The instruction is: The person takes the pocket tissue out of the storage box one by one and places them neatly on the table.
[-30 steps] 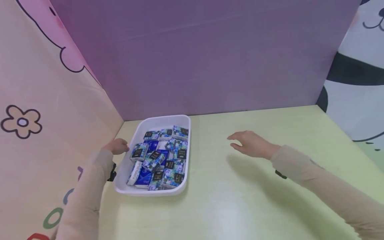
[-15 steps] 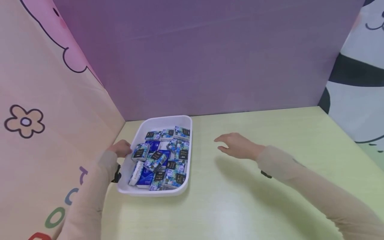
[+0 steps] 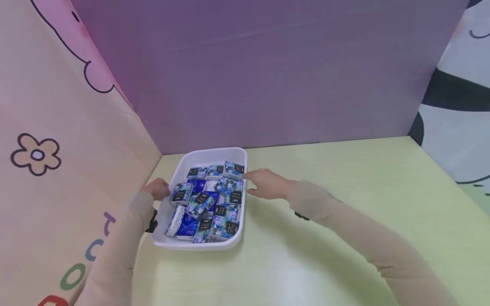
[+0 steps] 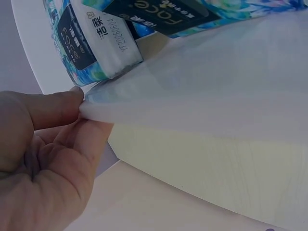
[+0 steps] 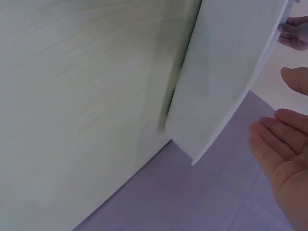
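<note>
A white plastic tub [image 3: 195, 246] stands on the table, holding several tissue packs. Most packs, such as this flower-printed tissue pack [image 3: 200, 205], have a black label; a few are plain blue. With thumb above and fingers beneath, my left hand [image 3: 157, 189] pinches the tub's left rim, as the left wrist view shows. A flowered tissue pack [image 4: 103, 45] lies just inside that rim. My right hand [image 3: 269, 183] is at the tub's right rim, thumb and fingers apart. In the right wrist view, the right hand [image 5: 288, 154] looks clear of the tub wall [image 5: 216, 67].
The pale wooden table [image 3: 306, 263] extends right and forward of the tub. Behind it rises a purple wall panel [image 3: 268, 76]. A printed cream panel [image 3: 76, 178] borders the left side, close to the left forearm; a panda-printed panel [image 3: 455, 140] stands at the right.
My right hand has moved left across the table to the tub's right rim. The left hand has come onto the left rim and now pinches it. The tissue packs lie the same.
</note>
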Demonstrator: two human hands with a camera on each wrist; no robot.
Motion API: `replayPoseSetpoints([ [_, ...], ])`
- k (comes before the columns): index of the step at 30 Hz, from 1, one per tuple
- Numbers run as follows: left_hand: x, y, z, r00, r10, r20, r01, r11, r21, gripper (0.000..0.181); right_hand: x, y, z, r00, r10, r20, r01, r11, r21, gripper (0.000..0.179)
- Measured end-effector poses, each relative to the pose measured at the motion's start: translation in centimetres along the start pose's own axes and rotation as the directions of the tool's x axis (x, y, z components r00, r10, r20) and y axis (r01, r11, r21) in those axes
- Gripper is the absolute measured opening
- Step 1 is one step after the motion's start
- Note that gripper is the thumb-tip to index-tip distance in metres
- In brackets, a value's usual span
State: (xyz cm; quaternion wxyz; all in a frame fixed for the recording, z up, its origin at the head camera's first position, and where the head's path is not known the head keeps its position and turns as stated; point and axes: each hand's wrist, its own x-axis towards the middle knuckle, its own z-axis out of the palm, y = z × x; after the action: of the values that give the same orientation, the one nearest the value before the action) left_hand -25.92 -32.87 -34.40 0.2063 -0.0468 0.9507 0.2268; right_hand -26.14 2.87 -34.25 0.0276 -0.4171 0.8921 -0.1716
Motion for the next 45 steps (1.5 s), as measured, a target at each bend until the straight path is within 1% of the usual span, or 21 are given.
replayPoseSetpoints([
  [2, 0.0, 0.1, 0.0, 1.0, -0.01, 0.01, 0.01, 1.0, -0.016, 0.044, 0.9, -0.3, 0.5, 1.0, -0.008, 0.014, 0.008, 1.0, 0.003, 0.046],
  [6, 0.0, 0.3, 0.0, 1.0, -0.018, 0.008, 0.018, 1.0, -0.006, 0.043, 2.6, -1.0, 1.4, 0.999, 0.009, 0.03, -0.008, 0.999, -0.039, 0.051],
  [10, 0.1, 0.4, 0.0, 1.0, -0.024, -0.005, 0.024, 1.0, -0.004, 0.042, 3.9, -1.6, 2.2, 0.995, 0.063, 0.072, -0.056, 0.994, -0.089, 0.049],
  [13, 0.2, 0.3, 0.0, 1.0, -0.02, -0.006, 0.02, 0.999, -0.025, 0.042, 4.8, -2.0, 2.9, 0.984, 0.131, 0.124, -0.111, 0.982, -0.154, 0.048],
  [15, 0.2, 0.1, 0.0, 1.0, -0.022, -0.006, 0.021, 0.999, -0.037, 0.042, 5.2, -2.1, 3.3, 0.977, 0.161, 0.14, -0.13, 0.97, -0.207, 0.047],
  [17, 0.3, 0.0, 0.1, 1.0, -0.025, -0.008, 0.024, 0.999, -0.044, 0.042, 5.5, -2.3, 3.6, 0.974, 0.173, 0.146, -0.133, 0.959, -0.25, 0.045],
  [19, 0.3, 0.0, 0.2, 0.999, -0.036, -0.009, 0.036, 0.998, -0.055, 0.042, 5.8, -2.4, 3.9, 0.974, 0.174, 0.143, -0.13, 0.953, -0.272, 0.042],
  [21, 0.3, 0.0, 0.2, 0.999, -0.044, -0.012, 0.043, 0.998, -0.049, 0.043, 6.1, -2.5, 4.1, 0.976, 0.168, 0.136, -0.125, 0.952, -0.281, 0.04],
  [22, 0.3, 0.1, 0.2, 0.999, -0.045, -0.012, 0.045, 0.998, -0.041, 0.043, 6.2, -2.6, 4.2, 0.976, 0.169, 0.137, -0.124, 0.95, -0.285, 0.042],
  [26, 0.3, 0.2, 0.2, 0.998, -0.052, -0.018, 0.052, 0.999, -0.001, 0.045, 6.7, -2.6, 4.6, 0.972, 0.185, 0.147, -0.137, 0.948, -0.287, 0.055],
  [34, 0.6, 0.2, 0.2, 0.999, -0.04, -0.028, 0.041, 0.999, 0.019, 0.043, 7.6, -2.2, 5.2, 0.96, 0.21, 0.184, -0.153, 0.946, -0.285, 0.075],
  [36, 0.6, 0.1, 0.3, 0.999, -0.043, -0.025, 0.043, 0.999, 0.012, 0.043, 7.8, -2.0, 5.3, 0.957, 0.212, 0.2, -0.151, 0.948, -0.281, 0.08],
  [40, 0.7, 0.1, 0.3, 0.998, -0.054, -0.017, 0.054, 0.999, -0.007, 0.043, 8.1, -1.8, 5.5, 0.955, 0.208, 0.21, -0.148, 0.951, -0.271, 0.086],
  [45, 0.8, 0.0, 0.1, 0.998, -0.053, -0.018, 0.054, 0.999, 0.01, 0.043, 8.1, -1.7, 5.6, 0.958, 0.2, 0.206, -0.142, 0.953, -0.267, 0.088],
])
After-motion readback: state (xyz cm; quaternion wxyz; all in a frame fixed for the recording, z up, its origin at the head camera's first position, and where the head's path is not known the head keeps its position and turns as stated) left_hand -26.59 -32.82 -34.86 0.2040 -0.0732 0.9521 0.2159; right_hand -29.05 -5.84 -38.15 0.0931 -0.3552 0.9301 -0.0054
